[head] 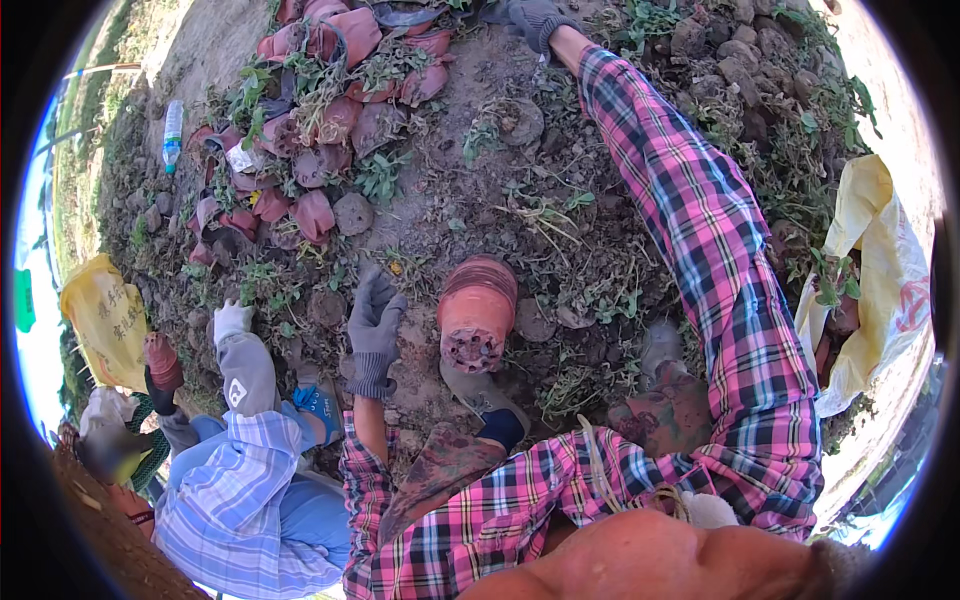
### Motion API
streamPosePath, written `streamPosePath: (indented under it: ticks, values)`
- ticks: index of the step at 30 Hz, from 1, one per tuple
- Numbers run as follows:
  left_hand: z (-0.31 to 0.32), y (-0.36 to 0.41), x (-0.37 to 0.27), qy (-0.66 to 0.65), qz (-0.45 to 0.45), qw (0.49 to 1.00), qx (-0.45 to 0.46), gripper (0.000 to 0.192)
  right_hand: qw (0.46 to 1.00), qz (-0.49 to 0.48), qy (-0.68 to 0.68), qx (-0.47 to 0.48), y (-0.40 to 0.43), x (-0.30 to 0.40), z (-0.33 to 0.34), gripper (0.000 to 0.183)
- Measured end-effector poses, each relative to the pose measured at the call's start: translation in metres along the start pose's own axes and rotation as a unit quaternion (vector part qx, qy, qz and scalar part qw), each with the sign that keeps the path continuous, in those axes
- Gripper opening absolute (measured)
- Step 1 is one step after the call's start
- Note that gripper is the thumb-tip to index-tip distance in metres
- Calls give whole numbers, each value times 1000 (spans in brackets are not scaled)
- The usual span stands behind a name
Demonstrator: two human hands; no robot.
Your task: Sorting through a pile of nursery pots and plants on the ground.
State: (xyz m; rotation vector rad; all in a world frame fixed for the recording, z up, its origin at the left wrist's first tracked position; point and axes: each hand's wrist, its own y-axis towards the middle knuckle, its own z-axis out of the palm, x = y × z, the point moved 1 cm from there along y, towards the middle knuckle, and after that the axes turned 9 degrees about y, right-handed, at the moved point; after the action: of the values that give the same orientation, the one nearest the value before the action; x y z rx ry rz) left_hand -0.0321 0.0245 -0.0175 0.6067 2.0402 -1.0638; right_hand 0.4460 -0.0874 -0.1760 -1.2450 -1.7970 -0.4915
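Note:
My left hand [375, 322], in a grey knitted glove, is raised over the soil with fingers loosely curled and nothing seen in it. Just right of it lies a stack of nested reddish plastic nursery pots [480, 311], holed base towards me, near my shoe [480, 390]. My right hand [536, 22], in a similar glove, reaches far forward to the top edge of the view; its fingertips are partly cut off, and whether it holds anything cannot be told. Left of it is a heap of crumpled reddish pots [337, 112] with wilted plants among them.
A co-worker in a plaid shirt [232, 480] crouches at my left, one white-gloved hand [232, 321] on the ground, the other holding stacked pots [163, 364]. Yellow sacks lie at left [105, 322] and right [862, 277]. A plastic bottle [172, 135] and root-ball clods [739, 60] lie further off.

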Motion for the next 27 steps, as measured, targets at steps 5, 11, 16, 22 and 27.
streamPosePath:
  ticks: [5,11,16,22,27]
  values:
    - [6,-8,16,2,-25,1000,-4,48,997,16,70,-13,2,-16,15,29]
    - [8,4,-7,24,-18,1000,1,45,988,59,126,-66,-5,-32,-13,28]
    - [22,23,-54,23,47,999,3,56,913,58,403,20,-161,34,-27,24]
    - [57,50,-127,325,432,841,-13,91,926,-100,271,241,-236,118,-42,27]
    - [54,45,-130,260,388,878,101,100,861,-6,339,379,-261,122,-38,38]
